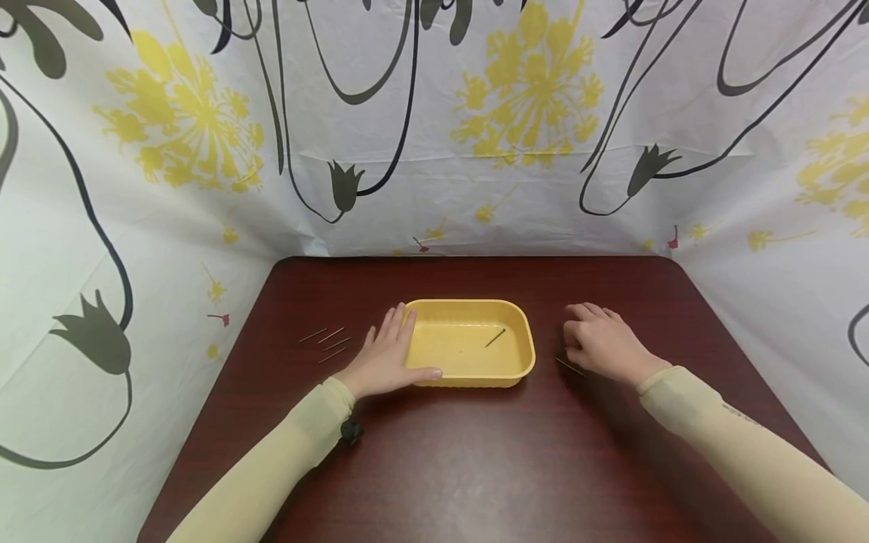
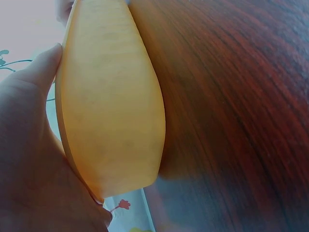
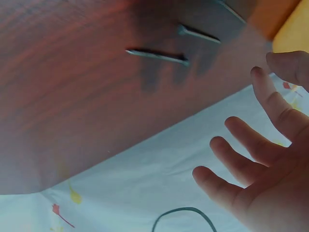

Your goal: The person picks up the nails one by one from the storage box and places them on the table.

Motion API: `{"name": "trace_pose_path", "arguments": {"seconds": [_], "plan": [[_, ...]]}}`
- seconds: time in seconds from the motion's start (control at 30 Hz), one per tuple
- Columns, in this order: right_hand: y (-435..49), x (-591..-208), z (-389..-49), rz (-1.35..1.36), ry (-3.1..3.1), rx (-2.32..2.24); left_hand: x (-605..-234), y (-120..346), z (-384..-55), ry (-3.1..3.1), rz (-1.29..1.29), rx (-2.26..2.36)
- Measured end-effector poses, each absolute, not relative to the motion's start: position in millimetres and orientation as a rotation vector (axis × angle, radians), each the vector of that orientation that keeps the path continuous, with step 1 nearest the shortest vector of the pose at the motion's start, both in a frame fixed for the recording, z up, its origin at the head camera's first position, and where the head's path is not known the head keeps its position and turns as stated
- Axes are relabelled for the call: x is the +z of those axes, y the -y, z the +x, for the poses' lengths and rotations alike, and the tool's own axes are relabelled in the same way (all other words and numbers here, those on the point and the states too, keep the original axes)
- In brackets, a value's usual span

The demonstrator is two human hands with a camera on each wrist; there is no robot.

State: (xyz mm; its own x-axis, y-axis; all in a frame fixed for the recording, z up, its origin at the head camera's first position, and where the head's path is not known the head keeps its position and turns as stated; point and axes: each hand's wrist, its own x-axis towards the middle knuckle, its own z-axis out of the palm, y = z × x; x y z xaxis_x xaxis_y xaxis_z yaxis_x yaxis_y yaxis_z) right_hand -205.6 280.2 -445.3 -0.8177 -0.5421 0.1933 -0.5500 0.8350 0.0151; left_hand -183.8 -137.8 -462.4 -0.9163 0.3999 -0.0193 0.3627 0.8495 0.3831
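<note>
A yellow plastic tray stands on the table, and one dark nail leans inside its right end. My left hand rests on the tray's left end with fingers extended and the thumb along the near rim. From the left wrist, the thumb touches the rim. To the right of the tray, my right hand hovers low over the table, near a nail. In the right wrist view its fingers are spread and slightly bent, with nothing between them; three nails, one of them this nail, lie beyond the fingertips.
Several thin nails lie on the dark red wooden table, left of the tray. A white cloth with printed flowers hangs behind the table and along both sides. A small black object sits at the left wrist.
</note>
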Motion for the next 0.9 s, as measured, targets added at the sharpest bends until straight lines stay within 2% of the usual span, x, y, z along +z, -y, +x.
{"name": "trace_pose_path", "arguments": {"seconds": [0.9], "plan": [[-224,-401,-233,0.894,2.743,0.177,-461,139,-183,-2.929,0.622,0.56]]}}
